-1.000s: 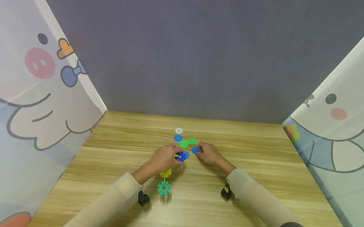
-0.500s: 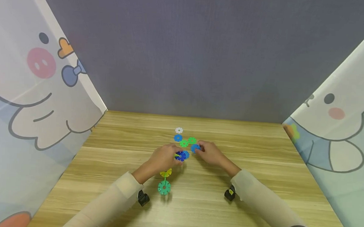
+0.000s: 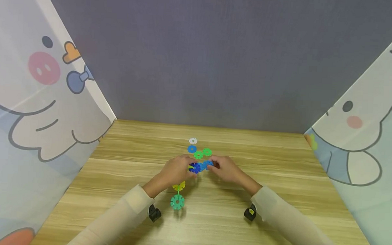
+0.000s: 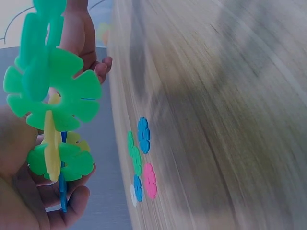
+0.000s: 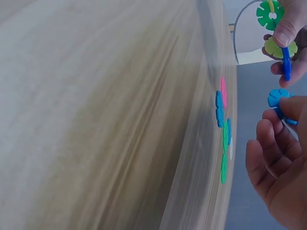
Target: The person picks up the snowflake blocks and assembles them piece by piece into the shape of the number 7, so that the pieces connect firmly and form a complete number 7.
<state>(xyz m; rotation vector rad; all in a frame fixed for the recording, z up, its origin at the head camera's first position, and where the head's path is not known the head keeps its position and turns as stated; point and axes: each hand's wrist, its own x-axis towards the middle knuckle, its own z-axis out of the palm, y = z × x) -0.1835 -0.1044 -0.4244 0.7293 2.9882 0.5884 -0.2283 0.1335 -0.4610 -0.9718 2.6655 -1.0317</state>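
Observation:
My left hand (image 3: pixel 178 168) holds a chain of slotted plastic snowflake discs. A dark blue snowflake disc (image 3: pixel 194 168) sits at its fingertips. The chain trails toward the wrist through a yellow disc (image 3: pixel 179 186) to a teal-green disc (image 3: pixel 177 202). Up close in the left wrist view, a large green disc (image 4: pixel 79 91) and a thin yellow one (image 4: pixel 52 153) interlock edgewise. My right hand (image 3: pixel 226 169) pinches a lighter blue disc (image 5: pixel 278 97) between thumb and index finger, its other fingers loosely bent. That disc is raised off the table, a short gap from the dark blue one.
Loose discs lie flat on the wooden table (image 3: pixel 278 165) beyond the hands: a white one (image 3: pixel 193 140), a blue one (image 3: pixel 192 149) and two green ones (image 3: pixel 207 151). A pink disc (image 4: pixel 150 181) shows in the wrist views. A grey panel (image 3: pixel 211 65) rises behind the table.
My right hand has shifted slightly left, bringing its blue disc nearer the dark blue one. My left hand and the chain have stayed almost still.

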